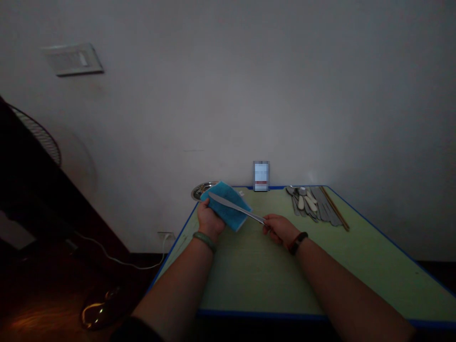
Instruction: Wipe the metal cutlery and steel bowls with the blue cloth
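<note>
A blue cloth (233, 216) lies across my left hand (210, 221), whose thumb bends over its near edge. My right hand (281, 229) is closed around the handle of a metal table knife (231, 204). The blade points to the upper left and rests over the cloth, its tip close to my left thumb. Most of my left fingers are hidden beneath the cloth. Behind the cloth, a round metal bowl or plate (195, 192) is partly covered at the table's far left corner.
On the far right of the green table (263, 280) lie several pieces of cutlery (302, 204) and wooden chopsticks (335, 209). A phone (261, 176) stands against the wall. A fan (39, 135) and white cable (131, 266) are at the left.
</note>
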Action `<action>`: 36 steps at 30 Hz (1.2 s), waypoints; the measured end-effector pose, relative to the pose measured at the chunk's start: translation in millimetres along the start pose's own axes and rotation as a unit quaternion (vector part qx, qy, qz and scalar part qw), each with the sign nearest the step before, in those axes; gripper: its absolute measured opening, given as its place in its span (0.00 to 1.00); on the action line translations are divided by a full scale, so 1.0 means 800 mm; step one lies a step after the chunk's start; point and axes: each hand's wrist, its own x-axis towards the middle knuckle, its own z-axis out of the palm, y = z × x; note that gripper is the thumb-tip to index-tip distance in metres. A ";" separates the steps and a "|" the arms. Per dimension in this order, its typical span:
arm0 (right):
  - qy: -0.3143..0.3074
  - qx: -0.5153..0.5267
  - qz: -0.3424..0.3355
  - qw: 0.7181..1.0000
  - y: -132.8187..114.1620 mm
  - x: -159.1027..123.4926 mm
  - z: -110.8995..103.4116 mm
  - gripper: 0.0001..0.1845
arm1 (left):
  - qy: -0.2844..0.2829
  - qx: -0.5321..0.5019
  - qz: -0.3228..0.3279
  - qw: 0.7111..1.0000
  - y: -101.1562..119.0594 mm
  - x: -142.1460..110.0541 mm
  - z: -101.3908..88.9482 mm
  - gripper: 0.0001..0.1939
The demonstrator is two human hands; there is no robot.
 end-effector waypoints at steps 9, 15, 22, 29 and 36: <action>-0.001 -0.023 -0.008 1.000 -0.002 -0.003 0.000 0.05 | -0.009 0.040 -0.012 0.999 -0.002 -0.002 -0.001 0.24; 0.002 -0.001 -0.009 1.000 0.001 -0.001 0.000 0.04 | -0.006 0.041 -0.027 0.999 -0.003 -0.002 -0.001 0.26; 0.014 0.020 -0.024 0.999 -0.002 -0.001 0.004 0.04 | 0.014 0.079 -0.085 0.993 -0.010 -0.018 0.016 0.26; 0.037 0.008 -0.057 0.998 -0.002 -0.002 0.010 0.05 | 0.006 0.072 -0.085 0.994 -0.010 -0.023 0.020 0.25; 0.089 -0.140 -0.141 0.976 0.003 0.000 0.009 0.08 | 0.004 0.045 -0.064 0.997 -0.009 -0.012 0.012 0.24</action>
